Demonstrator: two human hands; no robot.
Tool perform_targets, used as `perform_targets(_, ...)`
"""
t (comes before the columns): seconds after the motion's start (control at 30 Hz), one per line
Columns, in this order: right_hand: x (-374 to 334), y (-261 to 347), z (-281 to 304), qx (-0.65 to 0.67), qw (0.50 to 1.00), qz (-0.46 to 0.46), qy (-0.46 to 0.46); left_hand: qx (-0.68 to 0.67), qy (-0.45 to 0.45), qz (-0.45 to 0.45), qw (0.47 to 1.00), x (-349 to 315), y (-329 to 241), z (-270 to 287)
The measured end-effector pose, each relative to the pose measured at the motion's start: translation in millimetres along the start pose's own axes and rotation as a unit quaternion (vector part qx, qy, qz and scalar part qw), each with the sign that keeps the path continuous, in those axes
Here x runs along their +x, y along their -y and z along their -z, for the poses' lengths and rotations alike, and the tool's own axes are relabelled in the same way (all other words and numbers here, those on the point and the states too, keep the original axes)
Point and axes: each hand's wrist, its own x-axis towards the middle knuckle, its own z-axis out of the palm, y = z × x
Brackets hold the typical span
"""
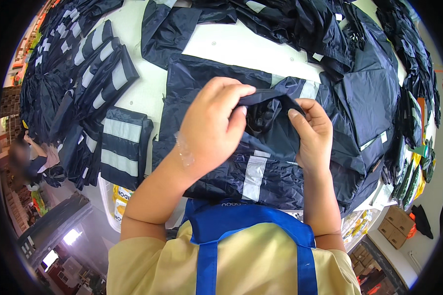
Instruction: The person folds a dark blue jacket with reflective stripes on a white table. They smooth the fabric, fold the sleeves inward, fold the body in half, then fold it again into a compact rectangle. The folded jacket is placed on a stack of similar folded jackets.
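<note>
A dark navy waterproof garment [280,132] with silvery reflective bands lies spread on the table in front of me. My left hand [214,123] is closed on one end of a raised edge of it, thumb against fingers. My right hand [314,130] pinches the same edge farther right. Between the hands the edge arches up around a dark opening, with bunched fabric inside. I cannot tell whether this edge is a collar, cuff or waistband. Clear film or tape [184,149] clings to my left wrist.
Folded garments with reflective bands [120,140] lie at the left, below a larger heap [59,64]. More dark garments [300,24] cover the far side and right of the white table [221,42]. Cardboard boxes [396,226] stand at lower right; a person [32,155] is at far left.
</note>
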Motion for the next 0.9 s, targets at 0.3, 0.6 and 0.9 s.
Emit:
perform_targets(0.3, 82, -81, 163, -0.711, 0.668, 0.172, -0.133, -0.011, 0.004, 0.369, 0.929, -23, 209, 19)
perform_targets(0.6, 126, -71, 171, -0.588, 0.792, 0.164, -0.012, -0.109, -0.226, 0.192, 0.949, -79, 156, -39)
perform_targets(0.9, 138, -124, 173, -0.732, 0.62, 0.198, -0.202, 0.149, -0.069, 0.083, 0.983, -51, 210, 15)
